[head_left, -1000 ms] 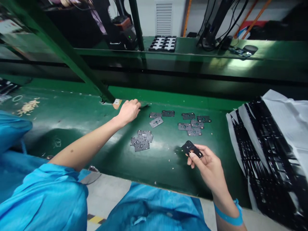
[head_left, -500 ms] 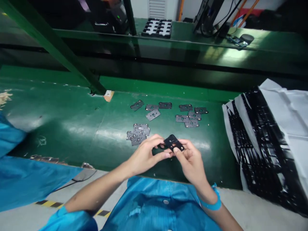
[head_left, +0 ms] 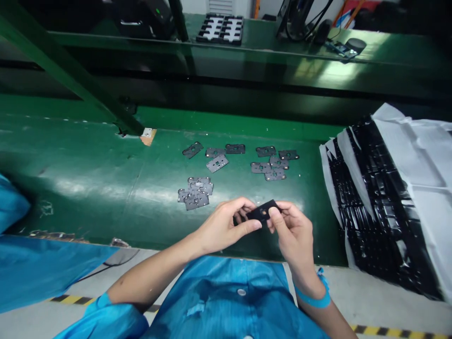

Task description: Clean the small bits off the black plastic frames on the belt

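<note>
A small flat black plastic plate (head_left: 260,213) with a hole in it is held up over the near edge of the green bench. My right hand (head_left: 291,230) pinches its right end between thumb and fingers. My left hand (head_left: 229,223) is curled around the plate's left end, the thumb at its lower edge. Beyond my hands lie similar dark plates: an overlapping pile (head_left: 197,194) to the left, a loose group (head_left: 217,163) farther back, and another cluster (head_left: 270,165) to the right.
Black trays with white sheets (head_left: 399,188) are stacked at the right. A green post (head_left: 102,101) meets the bench at the left. On the back shelf sits a black-and-white tray (head_left: 221,29). Another person's blue sleeve (head_left: 12,202) shows at the left edge.
The plate has been turned in my hands, now tilted with its right end higher. My right hand has shifted slightly right, and the whole view has moved a little.
</note>
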Tool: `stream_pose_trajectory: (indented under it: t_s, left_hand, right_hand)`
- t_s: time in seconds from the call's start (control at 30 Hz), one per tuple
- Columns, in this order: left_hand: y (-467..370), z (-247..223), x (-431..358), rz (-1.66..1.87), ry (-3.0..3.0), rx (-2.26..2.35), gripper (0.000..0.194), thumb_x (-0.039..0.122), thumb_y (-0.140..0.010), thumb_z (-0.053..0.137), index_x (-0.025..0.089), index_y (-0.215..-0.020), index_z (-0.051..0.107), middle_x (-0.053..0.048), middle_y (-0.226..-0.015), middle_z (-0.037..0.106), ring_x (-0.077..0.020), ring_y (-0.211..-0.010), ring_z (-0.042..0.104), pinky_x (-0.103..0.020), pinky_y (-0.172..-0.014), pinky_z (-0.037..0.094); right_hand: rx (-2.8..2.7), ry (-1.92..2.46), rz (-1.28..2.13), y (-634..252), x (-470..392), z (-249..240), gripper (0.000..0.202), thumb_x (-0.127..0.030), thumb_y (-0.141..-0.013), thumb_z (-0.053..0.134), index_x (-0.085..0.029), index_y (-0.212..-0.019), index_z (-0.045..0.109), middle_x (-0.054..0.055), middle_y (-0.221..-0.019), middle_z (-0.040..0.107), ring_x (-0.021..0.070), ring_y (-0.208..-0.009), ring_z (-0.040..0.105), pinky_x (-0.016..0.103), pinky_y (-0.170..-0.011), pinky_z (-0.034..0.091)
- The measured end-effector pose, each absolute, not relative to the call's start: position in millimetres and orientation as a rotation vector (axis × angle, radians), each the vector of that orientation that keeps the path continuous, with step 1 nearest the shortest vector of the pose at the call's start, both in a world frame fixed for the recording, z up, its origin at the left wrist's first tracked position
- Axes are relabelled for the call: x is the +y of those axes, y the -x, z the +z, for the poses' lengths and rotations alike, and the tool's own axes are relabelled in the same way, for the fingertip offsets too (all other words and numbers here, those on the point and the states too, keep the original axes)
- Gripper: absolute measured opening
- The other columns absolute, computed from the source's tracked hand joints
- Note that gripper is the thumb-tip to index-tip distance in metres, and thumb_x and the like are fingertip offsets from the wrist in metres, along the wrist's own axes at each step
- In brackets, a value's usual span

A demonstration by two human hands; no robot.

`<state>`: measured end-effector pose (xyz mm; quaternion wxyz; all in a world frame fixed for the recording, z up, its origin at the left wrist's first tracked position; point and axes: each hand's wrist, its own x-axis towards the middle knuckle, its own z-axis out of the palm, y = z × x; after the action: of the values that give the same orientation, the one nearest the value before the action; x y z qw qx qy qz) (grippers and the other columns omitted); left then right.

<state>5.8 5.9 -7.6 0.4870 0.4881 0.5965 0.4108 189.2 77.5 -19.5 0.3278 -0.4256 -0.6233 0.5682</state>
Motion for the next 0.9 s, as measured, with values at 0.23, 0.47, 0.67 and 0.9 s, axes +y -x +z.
stream_pose_trajectory:
  t_s: [0.23, 0.47, 0.67, 0.9]
  left_hand:
    - [-16.8, -21.1, 5.8, 1.165, -0.974, 1.337, 0.026, 0.047, -0.104, 0.064, 0.022, -0.098, 0.067, 0.000, -0.073, 0.071, -0.0139, -0.061, 0.066, -0.027, -0.060, 0.051]
    - [-10.0, -14.8, 6.2, 1.089, -0.948, 1.223, 0.032, 0.052, -0.108, 0.056, 0.021, -0.104, 0.065, 0.004, -0.060, 0.062, -0.0131, -0.052, 0.061, -0.026, -0.056, 0.046]
    - [-12.9, -10.9, 16.5, 1.279, -0.908, 1.466, 0.031, 0.046, -0.099, 0.066, 0.021, -0.083, 0.056, 0.004, -0.062, 0.058, -0.0110, -0.055, 0.051, -0.025, -0.056, 0.039]
    - [-10.5, -10.8, 24.4, 1.197, -1.025, 1.406, 0.036, 0.045, -0.098, 0.067, 0.020, -0.078, 0.052, 0.005, -0.069, 0.048, -0.0100, -0.061, 0.045, -0.024, -0.059, 0.036]
  right_hand:
    - [-1.514, 1.037, 1.682, -188.4, 76.2, -14.9, 0.021, -0.041, -0.102, 0.073, -0.020, -0.100, 0.070, -0.001, -0.067, 0.069, 0.0141, -0.059, 0.064, 0.027, -0.059, 0.054]
    - [-1.627, 0.960, 1.705, -200.0, 88.7, -9.5, 0.022, -0.037, -0.105, 0.067, -0.022, -0.120, 0.072, 0.001, -0.077, 0.073, 0.0165, -0.066, 0.067, 0.029, -0.065, 0.056]
    - [-1.773, 1.024, 1.647, -195.4, 91.5, -19.3, 0.024, -0.042, -0.100, 0.073, -0.021, -0.089, 0.072, 0.002, -0.079, 0.070, 0.0167, -0.071, 0.065, 0.027, -0.067, 0.054]
    - [-1.825, 0.961, 1.638, -199.2, 101.3, -13.4, 0.014, -0.036, -0.099, 0.077, -0.023, -0.097, 0.073, 0.001, -0.086, 0.071, 0.0144, -0.071, 0.066, 0.025, -0.068, 0.055]
